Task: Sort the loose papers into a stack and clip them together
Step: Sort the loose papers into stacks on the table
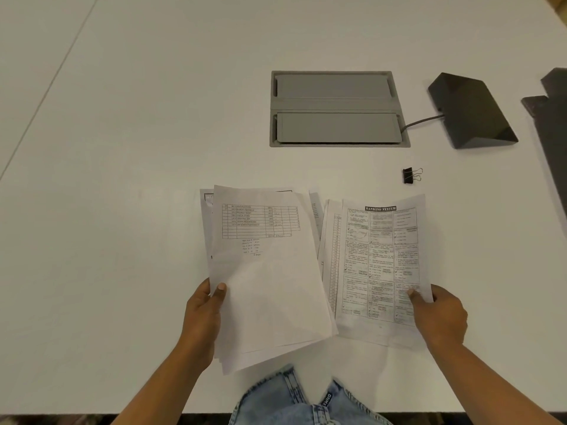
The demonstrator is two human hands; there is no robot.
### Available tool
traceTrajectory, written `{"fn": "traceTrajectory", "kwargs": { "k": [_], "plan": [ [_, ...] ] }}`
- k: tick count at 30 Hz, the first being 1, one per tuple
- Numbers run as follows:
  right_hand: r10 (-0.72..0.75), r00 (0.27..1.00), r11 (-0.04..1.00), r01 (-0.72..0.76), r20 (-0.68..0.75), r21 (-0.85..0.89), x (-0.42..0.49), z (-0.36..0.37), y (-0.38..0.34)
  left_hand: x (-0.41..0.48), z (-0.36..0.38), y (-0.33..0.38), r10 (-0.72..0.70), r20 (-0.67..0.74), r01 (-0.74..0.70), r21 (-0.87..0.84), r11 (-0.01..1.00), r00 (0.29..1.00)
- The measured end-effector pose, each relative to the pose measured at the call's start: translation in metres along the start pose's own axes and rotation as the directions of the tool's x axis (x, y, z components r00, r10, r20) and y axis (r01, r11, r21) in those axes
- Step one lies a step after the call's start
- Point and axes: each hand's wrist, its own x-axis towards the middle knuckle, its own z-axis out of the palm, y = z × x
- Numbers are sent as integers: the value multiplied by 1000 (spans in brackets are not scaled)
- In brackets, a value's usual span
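Note:
My left hand (204,314) grips the left edge of a bunch of white sheets (270,280), thumb on top; the top sheet carries a small table and handwritten sums. My right hand (438,314) holds the right edge of a second bunch (377,265), whose top page is headed "BANKING SYSTEM". The two bunches sit side by side above the near table edge, and the left one overlaps the right one's left side. A black binder clip (411,175) lies on the table, beyond the right bunch, apart from both hands.
A grey cable hatch (334,105) is set into the white table (122,148) further back. To its right stands a dark wedge-shaped box (472,111) with a cable. Dark objects (552,124) lie at the right edge. Blue jeans (294,400) show below the table edge.

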Motion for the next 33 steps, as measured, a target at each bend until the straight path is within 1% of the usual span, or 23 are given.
{"fn": "traceTrajectory", "kwargs": {
  "k": [2,5,8,11,20,28,31,33],
  "plan": [
    [-2,1000,997,0,16,83,2,-5,0,0,-1,1,3,-7,-3,9,1000,1000],
    [16,998,967,-32,65,254,5,-15,1,1,-5,1,2,-14,-1,18,1000,1000],
    [53,990,894,-104,128,437,4,-29,0,3,-10,2,10,-23,-9,21,1000,1000],
    [58,981,829,-150,183,540,3,-41,-2,7,-14,4,24,-39,-23,29,999,999],
    [-12,985,767,-102,173,633,-3,-60,-13,4,-3,11,39,-3,-39,7,999,999],
    [19,996,701,-78,91,709,4,-78,-19,0,3,13,66,-3,-66,-11,998,998],
    [21,994,680,-91,105,728,7,-84,-20,1,0,11,80,-3,-80,-16,997,997],
    [5,990,687,-104,139,719,6,-85,-21,-1,-2,9,78,4,-78,-18,997,997]
  ]
}}
